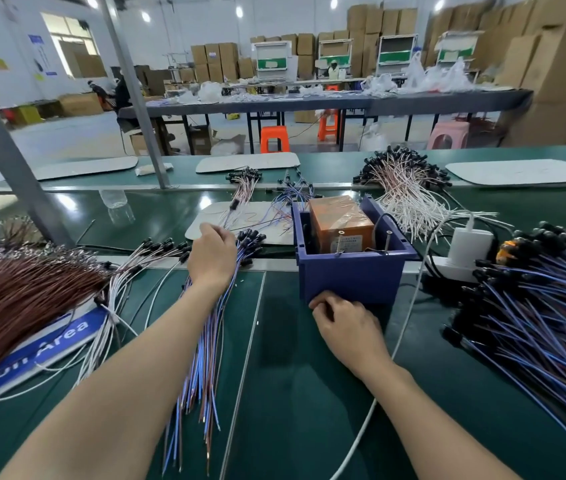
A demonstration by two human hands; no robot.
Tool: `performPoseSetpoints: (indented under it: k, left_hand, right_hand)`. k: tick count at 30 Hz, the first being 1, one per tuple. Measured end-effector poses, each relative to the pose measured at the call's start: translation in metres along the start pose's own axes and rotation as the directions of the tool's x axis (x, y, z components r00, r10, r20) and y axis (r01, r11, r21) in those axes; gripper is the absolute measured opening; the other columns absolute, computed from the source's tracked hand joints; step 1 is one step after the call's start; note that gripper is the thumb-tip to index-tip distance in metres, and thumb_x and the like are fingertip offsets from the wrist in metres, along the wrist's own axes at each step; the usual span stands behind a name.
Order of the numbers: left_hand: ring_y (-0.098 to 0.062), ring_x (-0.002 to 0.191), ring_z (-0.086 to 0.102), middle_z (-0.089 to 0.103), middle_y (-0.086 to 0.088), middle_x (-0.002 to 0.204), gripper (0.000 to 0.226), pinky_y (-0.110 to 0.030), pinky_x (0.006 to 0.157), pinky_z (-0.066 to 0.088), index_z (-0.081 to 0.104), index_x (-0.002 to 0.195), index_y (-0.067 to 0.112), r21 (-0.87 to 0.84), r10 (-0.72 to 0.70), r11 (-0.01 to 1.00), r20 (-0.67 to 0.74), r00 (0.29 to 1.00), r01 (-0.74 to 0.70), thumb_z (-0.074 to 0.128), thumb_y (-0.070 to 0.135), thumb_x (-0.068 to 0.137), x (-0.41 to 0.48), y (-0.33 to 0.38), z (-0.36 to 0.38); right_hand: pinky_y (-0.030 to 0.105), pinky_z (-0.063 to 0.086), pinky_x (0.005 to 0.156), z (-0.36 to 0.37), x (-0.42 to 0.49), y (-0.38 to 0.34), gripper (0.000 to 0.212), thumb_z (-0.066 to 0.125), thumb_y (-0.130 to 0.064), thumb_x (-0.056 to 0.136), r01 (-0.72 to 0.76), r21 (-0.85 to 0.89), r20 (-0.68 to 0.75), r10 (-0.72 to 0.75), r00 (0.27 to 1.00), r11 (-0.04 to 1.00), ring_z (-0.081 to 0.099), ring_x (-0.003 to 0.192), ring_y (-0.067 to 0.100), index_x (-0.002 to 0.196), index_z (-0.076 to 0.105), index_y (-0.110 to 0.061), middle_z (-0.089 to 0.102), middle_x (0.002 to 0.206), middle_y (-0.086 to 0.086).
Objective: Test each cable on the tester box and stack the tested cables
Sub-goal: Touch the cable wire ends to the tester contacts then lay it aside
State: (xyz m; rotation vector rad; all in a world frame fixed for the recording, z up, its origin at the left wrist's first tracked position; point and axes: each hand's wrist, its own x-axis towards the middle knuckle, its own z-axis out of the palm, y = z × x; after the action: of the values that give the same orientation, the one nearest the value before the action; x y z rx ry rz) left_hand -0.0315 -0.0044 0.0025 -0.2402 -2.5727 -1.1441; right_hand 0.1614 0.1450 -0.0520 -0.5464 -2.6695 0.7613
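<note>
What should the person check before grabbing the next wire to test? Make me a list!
1. Left hand on the blue cable bundle: ok, it lies over the black connector ends.
2. Just one cable picked out: cannot tell, the fingertips are hidden.
3. Right hand free to help: cannot tell, its fingers are curled at the bottom front of the blue tester box.
4. Two screws at the tester's front edge uncovered: ok, no blue cable lies on them.
5. White charger seated in the power strip: ok.
</note>
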Motion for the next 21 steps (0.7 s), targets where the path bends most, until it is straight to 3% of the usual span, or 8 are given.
performPoseSetpoints:
  k: [3, 6, 8, 10, 13, 16, 18, 21]
  left_hand:
    - [-0.029, 0.082, 0.066, 0.068, -0.007, 0.087, 0.022, -0.048, 0.077, 0.054, 0.05, 0.108, 0.01, -0.258, 0.072, 0.96, -0.132, 0.989, -0.104, 0.038, 0.028, 0.107, -0.003, 0.024, -0.029]
    - [-0.019, 0.063, 0.059, 0.061, 0.003, 0.075, 0.018, -0.045, 0.059, 0.054, 0.049, 0.107, 0.009, -0.423, 0.323, 0.802, -0.287, 0.902, -0.422, 0.043, 0.026, 0.107, -0.022, 0.062, -0.06]
    - [-0.008, 0.052, 0.048, 0.055, 0.012, 0.067, 0.011, -0.031, 0.047, 0.042, 0.048, 0.104, 0.018, -0.46, 0.474, 0.675, -0.329, 0.817, -0.577, 0.045, 0.028, 0.106, -0.045, 0.087, -0.073]
    - [-0.001, 0.047, 0.046, 0.049, 0.018, 0.06, 0.011, -0.012, 0.046, 0.03, 0.05, 0.104, 0.017, -0.395, 0.606, 0.61, -0.326, 0.726, -0.687, 0.048, 0.028, 0.105, -0.076, 0.105, -0.075]
    - [0.0, 0.052, 0.054, 0.061, 0.012, 0.068, 0.015, -0.019, 0.048, 0.044, 0.058, 0.108, 0.012, -0.229, 0.768, 0.583, -0.158, 0.621, -0.779, 0.052, 0.025, 0.104, -0.119, 0.112, -0.056]
    - [-0.025, 0.08, 0.071, 0.073, -0.002, 0.095, 0.023, -0.04, 0.061, 0.051, 0.058, 0.118, 0.018, -0.018, 0.76, 0.636, 0.188, 0.622, -0.772, 0.044, 0.033, 0.107, -0.148, 0.104, -0.033]
    - [-0.025, 0.093, 0.071, 0.072, 0.0, 0.107, 0.026, -0.04, 0.065, 0.051, 0.055, 0.12, 0.023, 0.052, 0.744, 0.608, 0.31, 0.592, -0.792, 0.037, 0.037, 0.108, -0.158, 0.098, -0.025]
    - [-0.024, 0.094, 0.071, 0.073, 0.003, 0.11, 0.027, -0.037, 0.064, 0.05, 0.057, 0.119, 0.024, 0.024, 0.779, 0.511, 0.408, 0.475, -0.859, 0.039, 0.041, 0.107, -0.162, 0.089, -0.022]
  right_hand:
    - [0.031, 0.048, 0.068, -0.001, 0.0, 0.002, 0.015, 0.05, -0.033, 0.1, -0.005, 0.13, -0.033, 0.009, 0.999, 0.992, 0.064, 0.074, 0.013, 0.101, 0.065, -0.037, 0.07, 0.081, -0.013]
    - [0.024, 0.043, 0.052, -0.006, -0.005, -0.003, 0.022, 0.054, -0.024, 0.1, 0.028, 0.383, -0.068, -0.002, 0.998, 0.923, 0.054, 0.054, 0.005, 0.09, 0.069, -0.037, 0.067, 0.068, -0.013]
    - [0.024, 0.04, 0.049, -0.017, -0.01, -0.011, 0.029, 0.052, -0.021, 0.102, 0.046, 0.577, -0.096, 0.012, 0.995, 0.816, 0.05, 0.052, 0.006, 0.088, 0.071, -0.038, 0.066, 0.067, -0.004]
    - [0.026, 0.044, 0.055, -0.035, -0.014, -0.023, 0.032, 0.046, -0.023, 0.105, 0.084, 0.759, -0.142, 0.038, 0.989, 0.646, 0.057, 0.058, 0.013, 0.093, 0.074, -0.032, 0.068, 0.073, 0.001]
    - [0.027, 0.053, 0.067, -0.072, -0.012, -0.039, 0.044, 0.038, -0.04, 0.103, 0.071, 0.989, -0.078, 0.055, 0.995, 0.127, 0.068, 0.076, 0.018, 0.102, 0.075, -0.017, 0.073, 0.09, 0.006]
    - [0.028, 0.056, 0.074, -0.1, -0.014, -0.033, 0.049, 0.039, -0.05, 0.101, 0.03, 0.925, 0.0, 0.079, 0.997, -0.38, 0.068, 0.079, 0.017, 0.095, 0.076, -0.019, 0.07, 0.086, 0.001]
    - [0.022, 0.052, 0.066, -0.109, -0.017, -0.019, 0.034, 0.051, -0.047, 0.095, 0.05, 0.856, 0.049, 0.177, 0.983, -0.515, 0.055, 0.059, 0.008, 0.086, 0.072, -0.022, 0.053, 0.067, -0.007]
    - [0.015, 0.02, 0.04, -0.111, -0.027, 0.008, 0.021, 0.056, -0.034, 0.092, -0.005, 0.881, 0.134, 0.24, 0.962, -0.474, 0.011, 0.044, 0.007, 0.074, 0.064, -0.026, 0.025, 0.049, -0.007]
